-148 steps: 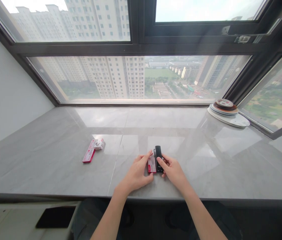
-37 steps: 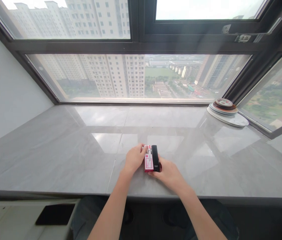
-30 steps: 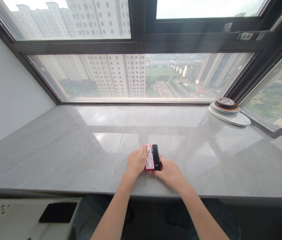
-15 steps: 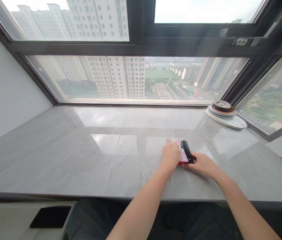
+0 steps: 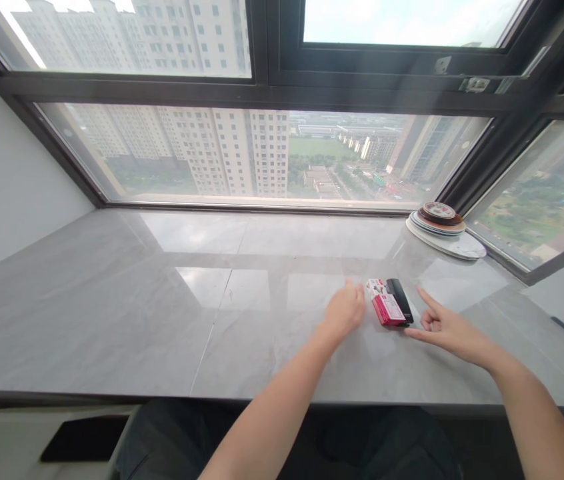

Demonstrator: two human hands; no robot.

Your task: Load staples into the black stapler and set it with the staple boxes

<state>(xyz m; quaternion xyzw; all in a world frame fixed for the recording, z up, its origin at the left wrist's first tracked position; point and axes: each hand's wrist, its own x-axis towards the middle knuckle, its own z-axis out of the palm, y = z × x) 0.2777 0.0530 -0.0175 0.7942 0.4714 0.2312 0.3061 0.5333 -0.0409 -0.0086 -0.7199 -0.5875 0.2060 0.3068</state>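
A small red and white box (image 5: 383,307) lies on the grey stone-look counter, and a black stapler-like object (image 5: 400,302) lies right against its right side. My left hand (image 5: 345,312) is just left of the box, apart from it, with loosely bent fingers and nothing visible in them. To the right, my right hand (image 5: 449,330) has thumb and index finger spread and the other fingers curled in. Its thumb tip is at the near end of the black object; whether it touches cannot be made out.
A stack of plates and round pieces (image 5: 441,230) stands at the back right corner by the window frame (image 5: 262,93). The grey counter (image 5: 127,313) ends at a front edge above my legs. Below left, a dark flat panel (image 5: 85,439) lies on a pale surface.
Both hands have let go of the box and black object and moved apart from each other. The pair now lies side by side, slightly further right in view. The camera has shifted a little.
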